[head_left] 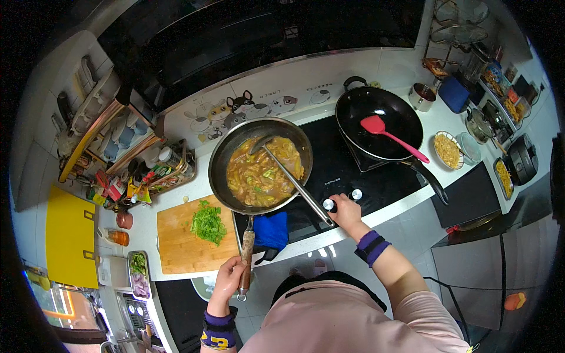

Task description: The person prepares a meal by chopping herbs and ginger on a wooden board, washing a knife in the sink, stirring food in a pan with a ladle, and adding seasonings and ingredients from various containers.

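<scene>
My left hand (233,272) grips the brown handle (248,247) of a deep frying pan (217,170), over the left part of a black glass cooktop (320,143). The pan holds a brown stew (254,183) with chunks and green pieces. A steel ladle (293,181) rests in it, its handle leaning over the near right rim. My right hand (347,211) has its fingers on the left silver control knob (328,204) of the cooktop. Just right of that hand is a second knob (356,194). A folded blue cloth (271,230) lies beside the pan handle.
A black wok (353,114) with a pink spatula (375,125) stands on the right burner. Chopped green herbs (208,224) lie on a wooden cutting board (176,247). A bowl of yellow food (446,150) stands at right, a spice rack (170,170) at left.
</scene>
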`<act>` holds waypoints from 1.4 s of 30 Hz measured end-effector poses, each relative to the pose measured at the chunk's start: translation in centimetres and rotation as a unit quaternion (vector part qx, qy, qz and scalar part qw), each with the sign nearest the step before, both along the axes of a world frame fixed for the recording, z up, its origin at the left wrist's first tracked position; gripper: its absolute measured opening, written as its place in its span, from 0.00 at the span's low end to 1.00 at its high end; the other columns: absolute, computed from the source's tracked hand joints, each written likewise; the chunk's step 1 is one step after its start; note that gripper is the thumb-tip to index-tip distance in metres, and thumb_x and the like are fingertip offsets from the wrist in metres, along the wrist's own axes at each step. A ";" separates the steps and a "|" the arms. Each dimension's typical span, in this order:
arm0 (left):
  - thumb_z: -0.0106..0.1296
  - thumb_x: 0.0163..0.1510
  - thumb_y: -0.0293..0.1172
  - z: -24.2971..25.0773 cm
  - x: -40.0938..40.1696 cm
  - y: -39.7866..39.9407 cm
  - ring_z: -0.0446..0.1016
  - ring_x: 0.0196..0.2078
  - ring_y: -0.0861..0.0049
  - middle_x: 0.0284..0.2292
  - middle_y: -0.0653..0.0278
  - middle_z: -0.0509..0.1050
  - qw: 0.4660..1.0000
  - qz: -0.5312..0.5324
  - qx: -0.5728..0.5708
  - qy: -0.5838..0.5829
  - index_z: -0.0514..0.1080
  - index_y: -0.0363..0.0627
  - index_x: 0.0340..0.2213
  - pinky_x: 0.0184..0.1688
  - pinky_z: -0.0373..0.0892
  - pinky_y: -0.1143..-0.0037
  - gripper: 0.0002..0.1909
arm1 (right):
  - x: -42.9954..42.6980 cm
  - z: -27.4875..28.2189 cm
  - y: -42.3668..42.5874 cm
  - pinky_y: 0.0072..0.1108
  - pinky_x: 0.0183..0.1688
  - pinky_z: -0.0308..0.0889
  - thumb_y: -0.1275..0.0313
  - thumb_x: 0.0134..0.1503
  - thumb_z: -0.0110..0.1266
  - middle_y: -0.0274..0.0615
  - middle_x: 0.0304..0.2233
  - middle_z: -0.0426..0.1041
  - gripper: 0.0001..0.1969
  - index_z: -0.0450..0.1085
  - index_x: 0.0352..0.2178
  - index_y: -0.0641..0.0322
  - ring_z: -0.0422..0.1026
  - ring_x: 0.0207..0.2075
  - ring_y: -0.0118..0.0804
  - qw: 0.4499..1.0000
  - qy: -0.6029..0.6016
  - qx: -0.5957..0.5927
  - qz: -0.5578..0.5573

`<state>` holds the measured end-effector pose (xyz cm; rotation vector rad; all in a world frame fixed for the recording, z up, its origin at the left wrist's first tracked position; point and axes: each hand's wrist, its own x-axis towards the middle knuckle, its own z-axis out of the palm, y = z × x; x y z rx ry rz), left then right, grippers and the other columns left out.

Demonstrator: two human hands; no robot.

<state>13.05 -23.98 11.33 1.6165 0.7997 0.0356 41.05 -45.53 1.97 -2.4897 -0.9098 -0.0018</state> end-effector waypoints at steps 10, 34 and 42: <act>0.41 0.53 0.33 0.8 0.3 -0.7 0.65 0.30 0.83 0.28 0.66 0.70 1.000 -0.010 0.002 -0.016 0.68 0.35 0.35 0.34 0.62 0.83 0.13 | 3.6 0.6 -4.8 0.28 0.37 0.64 0.65 0.38 0.59 0.41 0.32 0.65 0.18 0.70 0.35 0.56 0.65 0.36 0.42 0.991 -0.035 -0.003 -0.132; 0.48 0.42 0.18 5.5 2.9 -6.2 0.69 0.38 0.66 0.33 0.57 0.72 0.955 -0.127 0.199 -0.182 0.70 0.38 0.30 0.43 0.63 0.74 0.09 | 13.0 22.0 -13.0 0.29 0.34 0.66 0.63 0.44 0.52 0.46 0.27 0.73 0.12 0.73 0.29 0.57 0.71 0.30 0.45 0.982 0.026 -0.169 -0.080; 0.46 0.44 0.18 6.3 8.5 -12.2 0.70 0.35 0.71 0.30 0.58 0.73 0.952 -0.117 0.211 -0.187 0.70 0.36 0.28 0.40 0.63 0.77 0.07 | 22.5 16.3 -12.4 0.30 0.36 0.66 0.56 0.44 0.52 0.45 0.28 0.73 0.17 0.74 0.27 0.58 0.71 0.32 0.44 0.940 -0.003 -0.340 0.001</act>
